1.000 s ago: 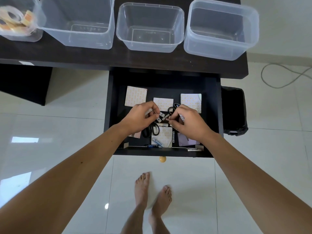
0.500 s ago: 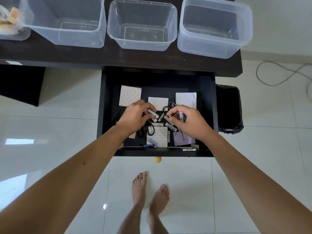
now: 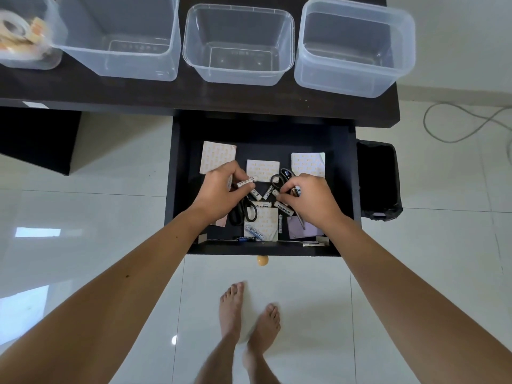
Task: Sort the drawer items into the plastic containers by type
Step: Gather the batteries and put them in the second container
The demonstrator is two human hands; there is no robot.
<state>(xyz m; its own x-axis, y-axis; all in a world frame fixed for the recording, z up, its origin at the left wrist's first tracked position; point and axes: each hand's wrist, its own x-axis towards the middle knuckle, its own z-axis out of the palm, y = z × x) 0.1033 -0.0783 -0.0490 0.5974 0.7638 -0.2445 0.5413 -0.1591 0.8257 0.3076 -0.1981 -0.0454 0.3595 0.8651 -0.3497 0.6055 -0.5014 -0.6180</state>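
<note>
We see the open drawer (image 3: 177, 176) below the dark desk (image 3: 194, 95), holding the items to be sorted. Our left hand (image 3: 219, 189) pinches a white battery (image 3: 246, 182) between thumb and curled fingers, lifted slightly above the clutter. Our right hand (image 3: 310, 198) curls its fingertips round another white battery (image 3: 273, 193) near the drawer's middle, with more small items bunched under its palm that we cannot tell apart. Between and just below the hands lie loose batteries (image 3: 284, 209), two marked "Heybright", one blue-and-white (image 3: 254, 231) and one dark blue (image 3: 246, 238) at the front wall. Black-handled scissors (image 3: 243, 213) lie under the left wrist; a second pair's handle loops (image 3: 281, 177) show beside the right hand. Patterned sticky-note pads (image 3: 217, 156) lie across the drawer floor, and a pale purple pad (image 3: 297, 228) sits under the right wrist.

On the desk stand three clear plastic containers (image 3: 238, 45) in a row, with a fourth container (image 3: 27, 51) at far left holding tape rolls (image 3: 12, 29). A black bin (image 3: 379, 178) stands right of the drawer, a grey cable (image 3: 454, 126) lies on the tiled floor, and our bare feet (image 3: 249, 311) stand below the drawer's knob (image 3: 262, 260).
</note>
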